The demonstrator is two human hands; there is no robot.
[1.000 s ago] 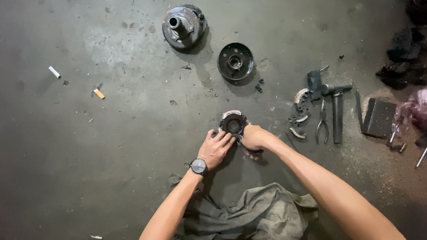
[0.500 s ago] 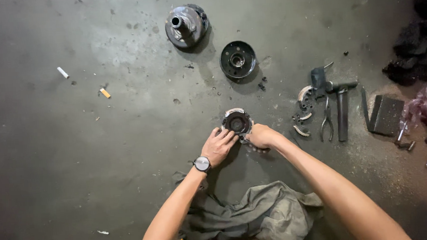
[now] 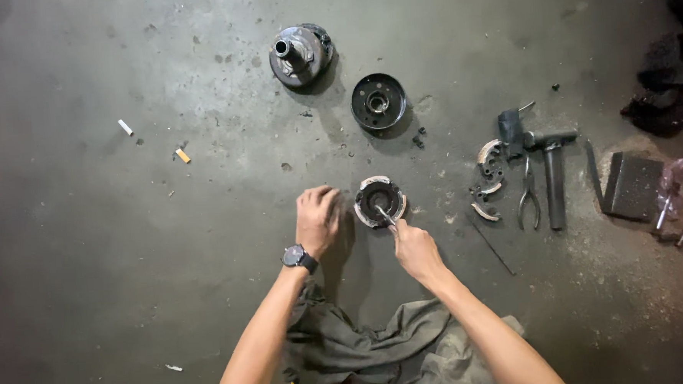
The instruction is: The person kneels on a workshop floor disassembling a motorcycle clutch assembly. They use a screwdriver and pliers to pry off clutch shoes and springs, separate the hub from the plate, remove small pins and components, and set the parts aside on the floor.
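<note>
Half a second ago both hands were cupped round the small round part (image 3: 380, 201) on the floor (image 3: 129, 247); now the left hand (image 3: 317, 218) has come off it and rests just beside it on the concrete, fingers curled under in a loose fist, grasping nothing. The right hand (image 3: 413, 246) has drawn back toward the body and is clenched on a thin metal tool (image 3: 386, 214) whose tip reaches into the part's dark centre. The part itself lies where it was — flat on the floor, between and just ahead of the two hands.

Farther out lie a hub (image 3: 299, 54) with a short shaft and a black disc (image 3: 379, 101). To the right, well apart from the part, are curved shoes (image 3: 488, 179), pliers (image 3: 527, 193) and a hammer (image 3: 552, 171), then a flat dark box (image 3: 631, 187). A grey rag (image 3: 379, 348) lies bunched under the forearms. Two cigarette butts (image 3: 126, 128) sit off to the left. Nothing lies between the hands and the part — the way is open.
</note>
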